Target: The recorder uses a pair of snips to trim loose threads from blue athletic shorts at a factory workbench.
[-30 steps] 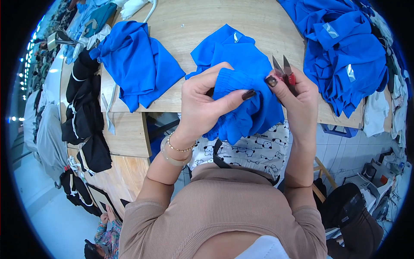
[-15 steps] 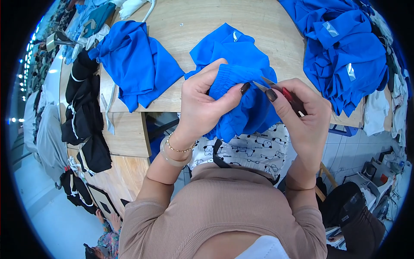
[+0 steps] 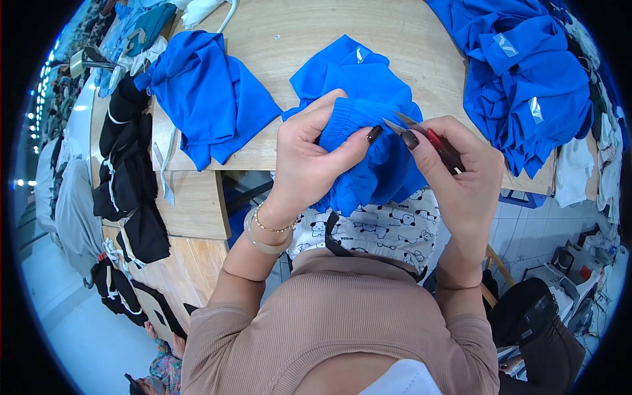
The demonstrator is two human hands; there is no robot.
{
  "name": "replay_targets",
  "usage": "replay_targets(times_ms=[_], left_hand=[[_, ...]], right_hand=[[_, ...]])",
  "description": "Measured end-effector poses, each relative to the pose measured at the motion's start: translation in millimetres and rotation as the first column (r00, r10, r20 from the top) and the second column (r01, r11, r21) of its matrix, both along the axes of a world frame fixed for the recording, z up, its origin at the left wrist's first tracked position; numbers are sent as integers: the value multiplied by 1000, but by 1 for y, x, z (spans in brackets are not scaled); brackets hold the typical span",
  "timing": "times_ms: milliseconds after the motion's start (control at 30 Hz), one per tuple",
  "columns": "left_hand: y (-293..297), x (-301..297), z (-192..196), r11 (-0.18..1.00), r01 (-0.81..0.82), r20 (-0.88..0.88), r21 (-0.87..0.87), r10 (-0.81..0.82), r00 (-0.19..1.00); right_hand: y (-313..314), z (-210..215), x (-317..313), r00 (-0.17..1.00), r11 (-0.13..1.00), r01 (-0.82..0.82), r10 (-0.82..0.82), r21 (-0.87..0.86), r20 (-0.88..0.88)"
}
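L hand (image 3: pixel 309 158) gripping bunched blue garment (image 3: pixel 368 131), fingers curled round gathered elastic edge, thumb pressed on top. Garment half on wooden table (image 3: pixel 263 39), rest hanging off front edge toward lap. R hand (image 3: pixel 461 178) closed on red-handled thread snips (image 3: pixel 421 135), metal tips pointing left, touching fabric just beside L thumb. Blue garments heap (image 3: pixel 533 85) on table far right; another crumpled blue piece (image 3: pixel 210 99) left of centre. Black garments (image 3: pixel 128 178) draped over table's left side. Bracelets (image 3: pixel 263 230) on L wrist.
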State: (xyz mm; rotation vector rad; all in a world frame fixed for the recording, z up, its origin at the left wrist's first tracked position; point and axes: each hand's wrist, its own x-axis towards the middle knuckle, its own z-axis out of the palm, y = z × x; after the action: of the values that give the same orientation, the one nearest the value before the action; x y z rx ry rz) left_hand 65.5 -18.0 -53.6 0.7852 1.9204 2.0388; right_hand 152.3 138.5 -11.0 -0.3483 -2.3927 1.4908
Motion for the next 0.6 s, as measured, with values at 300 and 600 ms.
replay_targets(times_ms=[300, 600], left_hand=[[-1, 0, 4, 999, 32, 119, 29, -35, 992], [1, -2, -4, 997, 45, 44, 64, -48, 998]], right_hand=[[1, -10, -3, 989, 998, -53, 48, -34, -138], [2, 2, 0, 972, 982, -161, 142, -93, -189]])
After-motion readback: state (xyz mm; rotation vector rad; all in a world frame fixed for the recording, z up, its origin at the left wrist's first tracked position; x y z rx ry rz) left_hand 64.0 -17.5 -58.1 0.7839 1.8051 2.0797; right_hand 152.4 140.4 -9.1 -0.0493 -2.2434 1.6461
